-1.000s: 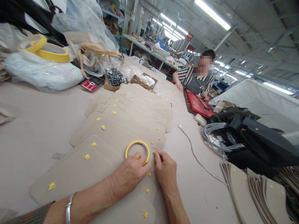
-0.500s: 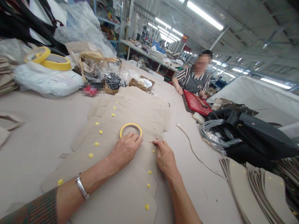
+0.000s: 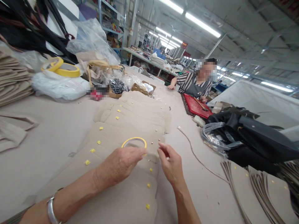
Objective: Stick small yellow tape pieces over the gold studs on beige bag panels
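My left hand is closed on a roll of yellow tape, which stands up from the beige panels behind my fingers. Beneath it, overlapping beige panels run away from me along the table, with small yellow tape pieces stuck near their edges. My right hand hovers by the right edge of the panels, its fingers loosely curled and apart, with nothing visible in them. Close to those fingertips sit small metal studs on the panels.
More yellow tape rolls lie on a plastic-wrapped bundle at left, beside stacked beige pieces. At right are a black bag, a thin cord and fanned beige pieces. Across the table, a person sits behind a red board.
My left hand has come nearer to me with the tape roll. My right hand has drawn back from the stud and its fingers have spread. The other person's hand has moved left.
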The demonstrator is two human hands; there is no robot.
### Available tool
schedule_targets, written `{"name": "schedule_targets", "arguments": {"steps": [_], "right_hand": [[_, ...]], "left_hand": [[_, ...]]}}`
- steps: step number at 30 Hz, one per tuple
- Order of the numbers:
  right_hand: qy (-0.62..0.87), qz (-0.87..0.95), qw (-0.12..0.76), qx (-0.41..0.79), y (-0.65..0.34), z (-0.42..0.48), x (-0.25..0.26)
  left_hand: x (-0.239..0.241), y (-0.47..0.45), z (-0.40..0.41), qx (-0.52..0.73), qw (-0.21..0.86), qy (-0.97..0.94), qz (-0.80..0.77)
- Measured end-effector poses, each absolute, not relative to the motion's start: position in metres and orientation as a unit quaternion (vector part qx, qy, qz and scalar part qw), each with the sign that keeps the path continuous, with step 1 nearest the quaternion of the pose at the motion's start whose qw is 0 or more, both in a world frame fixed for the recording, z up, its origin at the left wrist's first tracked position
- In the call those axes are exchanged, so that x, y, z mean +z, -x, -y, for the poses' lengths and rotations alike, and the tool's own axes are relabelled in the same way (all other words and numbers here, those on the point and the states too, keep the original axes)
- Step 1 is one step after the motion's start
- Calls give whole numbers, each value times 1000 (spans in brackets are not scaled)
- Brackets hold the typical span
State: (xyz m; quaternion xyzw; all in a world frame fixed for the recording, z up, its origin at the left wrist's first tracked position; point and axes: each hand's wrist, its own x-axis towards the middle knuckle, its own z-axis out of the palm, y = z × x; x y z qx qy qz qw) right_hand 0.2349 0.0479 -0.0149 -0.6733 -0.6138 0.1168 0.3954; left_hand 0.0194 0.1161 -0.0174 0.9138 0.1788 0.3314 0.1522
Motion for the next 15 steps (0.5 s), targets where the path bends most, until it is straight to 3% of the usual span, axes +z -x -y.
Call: {"name": "schedule_targets", "arguments": {"steps": [5, 10, 15], "right_hand": [[545, 685, 456, 158, -201, -26, 2], [519, 737, 423, 89, -191, -23, 1], [526, 742, 416, -5, -188, -22, -5]], "left_hand": [[-14, -22, -105, 322, 166, -912, -195], [-17, -24, -97, 327, 101, -920, -193], [-16, -24, -89, 307, 136, -916, -221]]}}
